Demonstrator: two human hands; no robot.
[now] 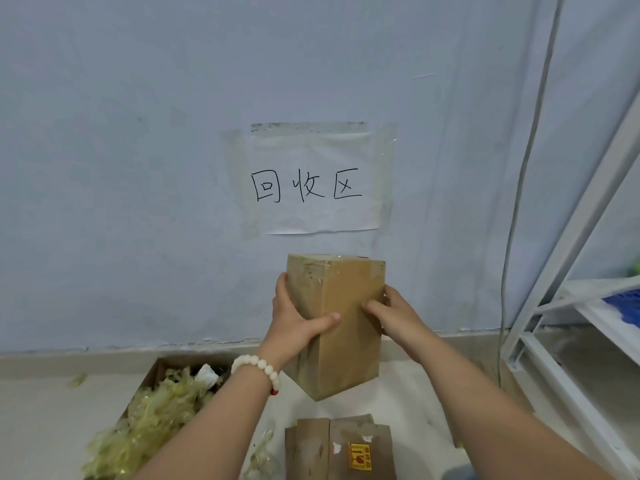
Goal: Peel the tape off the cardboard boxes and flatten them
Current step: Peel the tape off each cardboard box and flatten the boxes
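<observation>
A tall brown cardboard box [341,344] is held upright in the air in front of the wall, one corner edge facing me. Glossy clear tape covers its top and upper sides. My left hand [294,320] grips its left face, thumb across the front edge. My right hand [391,313] holds the right face, fingers pressed flat on the cardboard. A white bead bracelet sits on my left wrist. Below, flattened cardboard [341,448] with a red and yellow label lies on the floor.
An open box [156,372] at lower left is full of crumpled peeled tape [152,420]. A paper sign [311,181] is taped to the pale wall. A white metal shelf frame [571,306] stands at the right, with a grey cable beside it.
</observation>
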